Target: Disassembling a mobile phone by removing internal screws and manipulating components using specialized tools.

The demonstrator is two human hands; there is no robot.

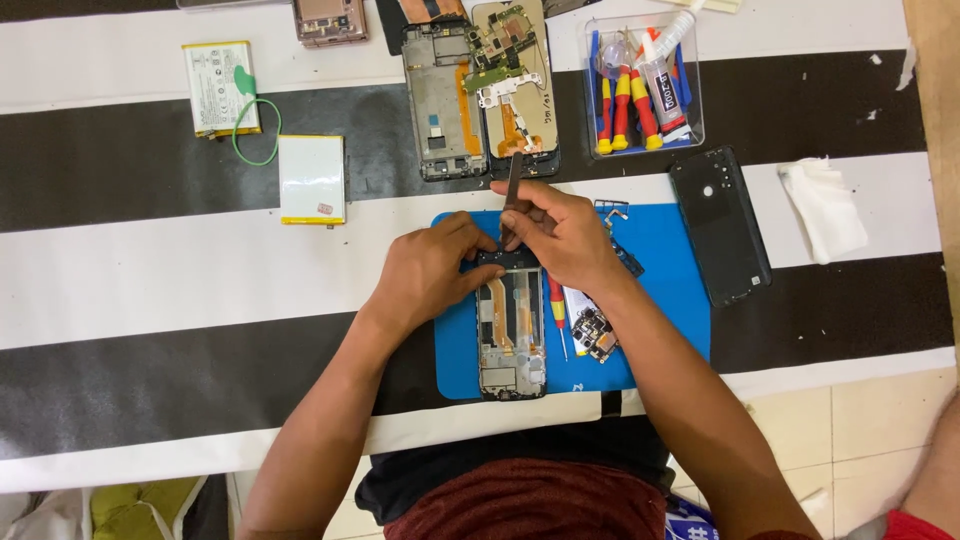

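The opened phone (511, 335) lies lengthwise on the blue mat (670, 290), straight in front of you, its back off and its insides showing. Your left hand (432, 268) grips its upper left corner, fingers curled down onto the frame. Your right hand (562, 235) pinches a pair of tweezers (512, 192), their tips pointing down at the phone's top edge; whether they grasp anything there is hidden by your fingers.

Just right of the phone on the mat lie a red and yellow screwdriver (557, 312) and a small circuit board (594, 333). Off the mat's right edge rests a black back cover (722, 225), and beyond it a crumpled white tissue (822, 208).

Farther up the striped cloth (150, 290), a clear plastic tray (692, 125) holds several red and yellow screwdrivers standing side by side, a tube of glue and a blue tool. Left of it lie two more stripped phones (480, 95). Well to the left sit two flat batteries (312, 180), one beside a green loop of wire (262, 130).
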